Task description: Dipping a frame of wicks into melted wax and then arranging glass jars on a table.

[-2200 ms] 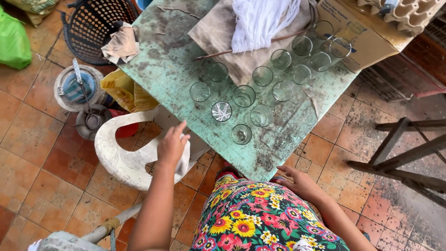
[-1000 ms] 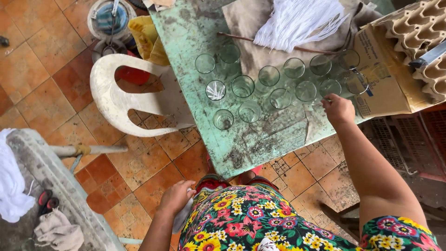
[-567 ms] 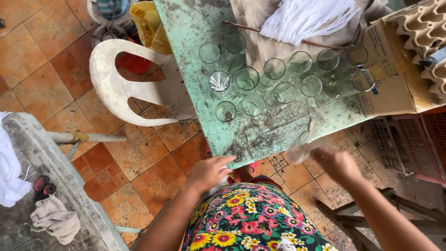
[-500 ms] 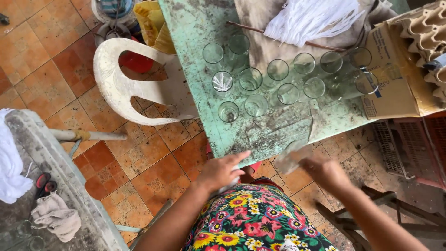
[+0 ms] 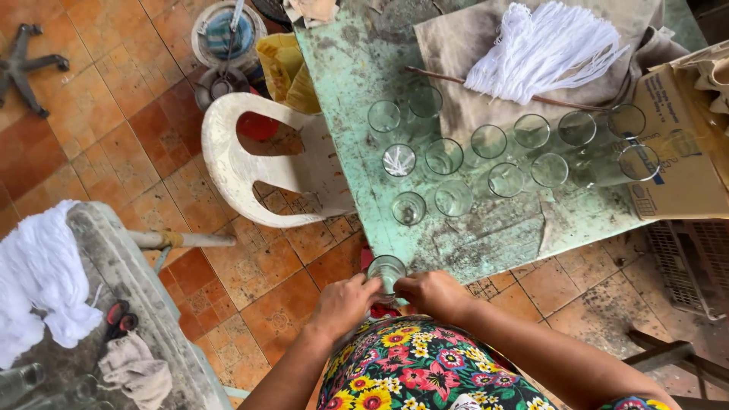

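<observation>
We can't see the base of the small clear glass point(image 5: 386, 271); both hands wrap its lower part and only the round rim and a bit of wall show between them. The left hand point(image 5: 343, 304) closes its fingers on the near-left side of the glass, the right hand point(image 5: 435, 294) pinches it from the right, so both hold the one glass, just off the near edge of the green table point(image 5: 357, 91). Whether anything lies inside it, we cannot tell; the wall looks thin, see-through and slightly cloudy.

Beyond the grip, on the table, stands a cluster of empty glasses point(image 5: 453, 199), same round shape, set in loose rows well apart from the held one. One of them point(image 5: 399, 160) has something white in it, too small to make out. The tabletop is worn, paint flaked and stained grey. Further off lies a bundle of white strings point(image 5: 543, 49) on a brownish cloth point(image 5: 456, 45), with a thin stick under it. Far right of the grip, a cardboard box point(image 5: 680, 163) is cut off by the frame.

Left of the grip sits a white plastic chair point(image 5: 235, 163), scuffed, on terracotta tiles point(image 5: 99, 121). Lower left, a white rag point(image 5: 42, 277) drapes a rough grey ledge point(image 5: 133, 304), only partly in view.
</observation>
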